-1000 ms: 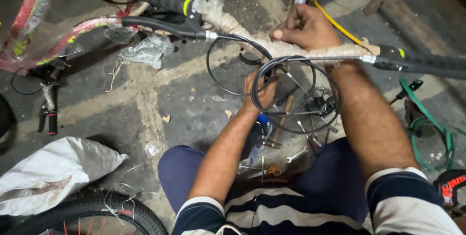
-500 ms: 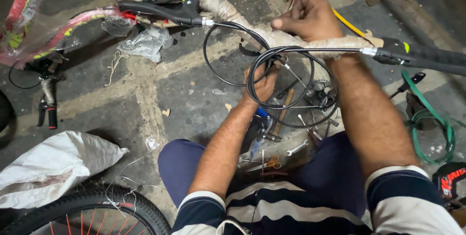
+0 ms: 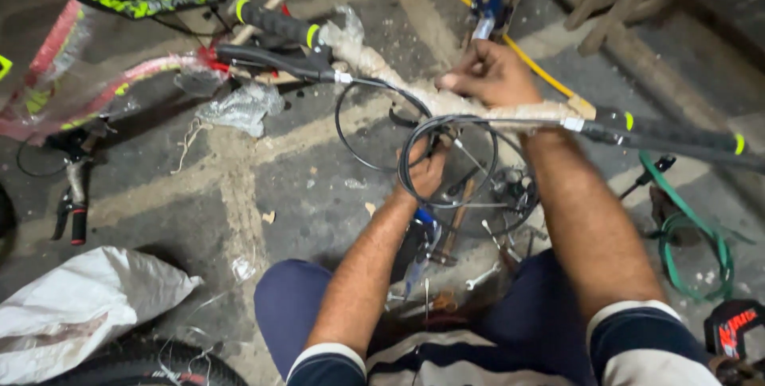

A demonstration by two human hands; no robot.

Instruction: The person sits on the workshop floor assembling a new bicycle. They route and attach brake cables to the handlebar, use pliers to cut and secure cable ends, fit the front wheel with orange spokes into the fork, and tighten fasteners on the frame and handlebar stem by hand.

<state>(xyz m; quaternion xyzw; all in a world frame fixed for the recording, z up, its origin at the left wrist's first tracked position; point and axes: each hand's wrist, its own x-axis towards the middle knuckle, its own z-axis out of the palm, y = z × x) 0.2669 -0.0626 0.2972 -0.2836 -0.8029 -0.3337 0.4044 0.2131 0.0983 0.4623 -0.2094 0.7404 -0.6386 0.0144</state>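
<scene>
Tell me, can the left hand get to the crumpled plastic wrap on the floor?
Probably yes. The left hand sits among the black cable loops, and the crumpled plastic wrap lies farther left on bare floor. Only one cable loop lies between them.

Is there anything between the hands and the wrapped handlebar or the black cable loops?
Nothing visible is in the way. The right hand already rests on the wrapped handlebar, and the left hand is at the black cable loops just beneath it.
</scene>
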